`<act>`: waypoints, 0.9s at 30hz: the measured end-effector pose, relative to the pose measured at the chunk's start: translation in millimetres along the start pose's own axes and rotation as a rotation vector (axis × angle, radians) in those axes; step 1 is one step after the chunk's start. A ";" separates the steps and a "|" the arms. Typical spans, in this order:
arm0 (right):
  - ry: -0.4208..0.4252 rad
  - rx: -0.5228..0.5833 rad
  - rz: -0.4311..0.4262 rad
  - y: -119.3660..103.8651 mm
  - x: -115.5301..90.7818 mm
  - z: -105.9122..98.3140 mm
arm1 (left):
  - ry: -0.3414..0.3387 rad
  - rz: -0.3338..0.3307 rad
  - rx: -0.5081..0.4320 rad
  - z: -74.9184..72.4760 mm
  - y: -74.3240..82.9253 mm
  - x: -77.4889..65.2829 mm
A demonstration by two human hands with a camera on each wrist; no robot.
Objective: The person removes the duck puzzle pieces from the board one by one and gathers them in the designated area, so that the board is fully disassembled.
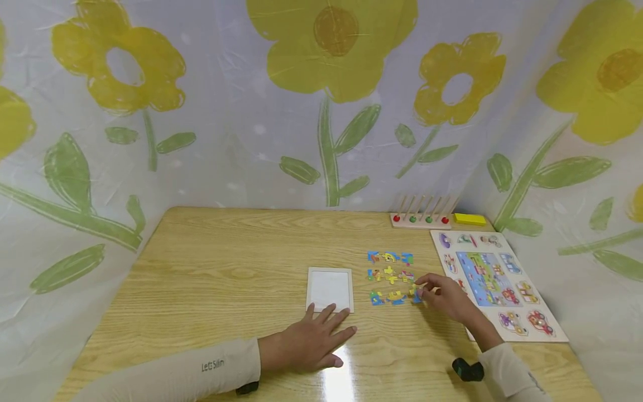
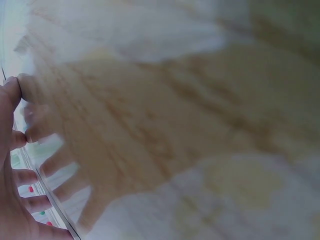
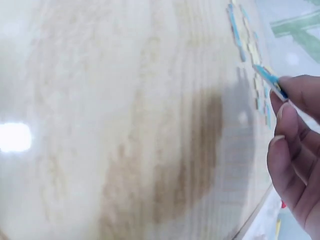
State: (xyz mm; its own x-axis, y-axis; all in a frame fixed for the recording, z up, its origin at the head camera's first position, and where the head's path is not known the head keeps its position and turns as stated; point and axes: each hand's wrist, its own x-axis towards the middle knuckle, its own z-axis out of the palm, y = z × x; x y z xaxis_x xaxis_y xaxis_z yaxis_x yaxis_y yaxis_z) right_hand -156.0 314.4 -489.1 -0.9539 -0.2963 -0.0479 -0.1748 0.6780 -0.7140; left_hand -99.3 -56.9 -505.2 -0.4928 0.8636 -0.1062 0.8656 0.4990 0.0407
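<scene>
My left hand (image 1: 315, 341) rests on the table with its fingers spread, the fingertips at the near edge of a square white puzzle frame (image 1: 309, 287). In the left wrist view its fingers (image 2: 35, 203) lie straight along a thin edge. To the right, my right hand (image 1: 444, 298) pinches a blue-and-yellow jigsaw piece (image 3: 272, 82) between thumb and fingers, tilted and lifted off the tabletop. That piece comes from the lower right of several loose jigsaw pieces (image 1: 389, 274), laid in rows beside the frame.
A large wooden picture puzzle board (image 1: 537, 279) lies at the right. Behind it stand a pegged counting rack (image 1: 422, 221) with red and green beads and a yellow block (image 1: 469, 219). Flower-printed curtains (image 1: 226, 156) enclose the wooden table (image 1: 216, 268).
</scene>
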 end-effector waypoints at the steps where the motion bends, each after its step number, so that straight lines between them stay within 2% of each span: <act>1: 0.009 -0.012 0.012 0.4 -0.4 0.9 | -0.005 -0.001 -0.004 -0.5 0.1 0.0; 9: 0.041 -0.088 0.092 -0.2 0.1 6.6 | -0.005 -0.006 -0.004 -1.7 0.7 0.3; 15: 0.040 -0.150 0.112 -1.1 3.6 10.2 | 0.000 -0.006 0.004 -0.8 0.9 0.5; 22: 0.047 -0.155 0.148 -0.1 6.2 11.6 | 0.013 0.003 0.004 -0.1 0.5 0.2; 27: 0.034 -0.162 0.158 0.2 6.0 6.8 | -0.007 -0.006 0.006 -1.6 0.6 0.4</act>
State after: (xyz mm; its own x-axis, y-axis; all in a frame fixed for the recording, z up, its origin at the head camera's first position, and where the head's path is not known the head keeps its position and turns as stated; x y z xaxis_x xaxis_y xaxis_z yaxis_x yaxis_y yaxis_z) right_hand -160.1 308.2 -494.3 -0.9798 -0.1567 -0.1245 -0.0568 0.8141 -0.5779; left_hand -99.2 -56.1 -503.7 -0.4975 0.8600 -0.1132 0.8631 0.5038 0.0342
